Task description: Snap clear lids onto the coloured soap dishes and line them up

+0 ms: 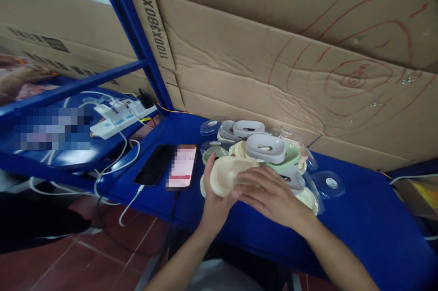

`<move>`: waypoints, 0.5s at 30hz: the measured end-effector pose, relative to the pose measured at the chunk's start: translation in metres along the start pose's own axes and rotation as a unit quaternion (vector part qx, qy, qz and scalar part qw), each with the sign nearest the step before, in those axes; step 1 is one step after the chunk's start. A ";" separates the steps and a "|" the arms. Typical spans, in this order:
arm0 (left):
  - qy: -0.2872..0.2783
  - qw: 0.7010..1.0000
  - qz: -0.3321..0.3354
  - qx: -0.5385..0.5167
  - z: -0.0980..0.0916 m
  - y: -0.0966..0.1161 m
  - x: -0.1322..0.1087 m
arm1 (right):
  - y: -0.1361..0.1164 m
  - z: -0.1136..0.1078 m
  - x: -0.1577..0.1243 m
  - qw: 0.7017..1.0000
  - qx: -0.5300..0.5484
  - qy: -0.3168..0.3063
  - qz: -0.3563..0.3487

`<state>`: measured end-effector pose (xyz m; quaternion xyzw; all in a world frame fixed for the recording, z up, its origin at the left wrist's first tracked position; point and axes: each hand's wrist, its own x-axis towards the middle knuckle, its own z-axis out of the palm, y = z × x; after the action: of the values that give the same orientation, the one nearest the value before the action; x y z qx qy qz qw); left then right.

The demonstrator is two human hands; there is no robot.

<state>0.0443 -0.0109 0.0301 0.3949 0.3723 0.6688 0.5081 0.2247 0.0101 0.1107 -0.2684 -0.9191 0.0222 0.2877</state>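
Head view: a smooth, cream, rounded-rectangular dish is held above the front edge of a blue counter. The left hand has its grip closed around the dish's left side and underside. The right hand lays bent fingers over its right side; whether that grip is closed on it, I cannot tell. Behind, toward the counter's back edge, sit a pale grey oval dish with a slot and a clear plastic lid. Left lies a black rectangular phone.
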 end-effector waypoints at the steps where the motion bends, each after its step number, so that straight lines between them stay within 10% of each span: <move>1: -0.021 1.000 -0.008 -0.015 -0.001 0.002 0.001 | 0.003 -0.001 0.001 1.000 -0.011 0.017 0.002; 8: -0.076 0.983 0.061 0.154 -0.018 0.006 0.005 | 0.085 -0.024 0.015 0.972 -0.206 -0.009 0.113; 15: -0.133 0.845 0.241 0.460 -0.023 0.015 0.007 | 0.115 -0.054 -0.027 0.956 -0.227 0.005 0.186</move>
<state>0.0167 -0.0091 0.0352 0.7453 0.4595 0.4637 0.1359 0.3283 0.0884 0.1195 -0.4929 -0.8324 -0.1347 0.2144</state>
